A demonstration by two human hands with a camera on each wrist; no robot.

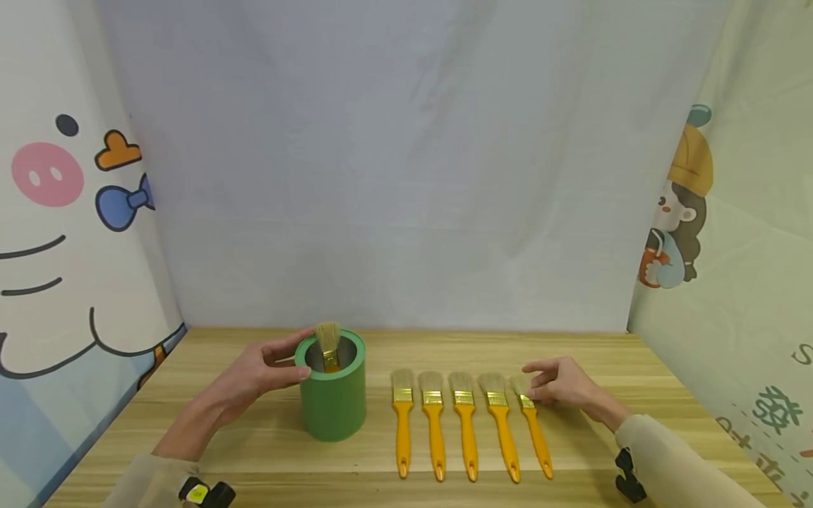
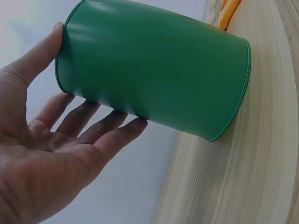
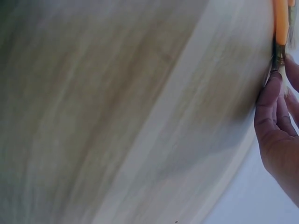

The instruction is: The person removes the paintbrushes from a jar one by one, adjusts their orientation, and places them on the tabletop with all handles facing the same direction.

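Observation:
A green can (image 1: 333, 406) stands upright on the table, with one paintbrush (image 1: 328, 339) inside, bristles up above the rim. My left hand (image 1: 263, 367) holds the can from the left. In the left wrist view its thumb is at the rim and the fingertips touch the can's wall (image 2: 154, 65). To the right lie several paintbrushes in a row, yellow handles toward me. My right hand (image 1: 562, 384) is at the rightmost, slimmer paintbrush (image 1: 538, 437). Its fingertips pinch that brush at the metal band, as the right wrist view shows too.
The wooden table (image 1: 286, 473) ends at a pale hanging cloth (image 1: 406, 176) behind. Cloths printed with cartoon figures hang on both sides. Nearest the can lies the leftmost paintbrush (image 1: 403, 430), with a narrow gap between them.

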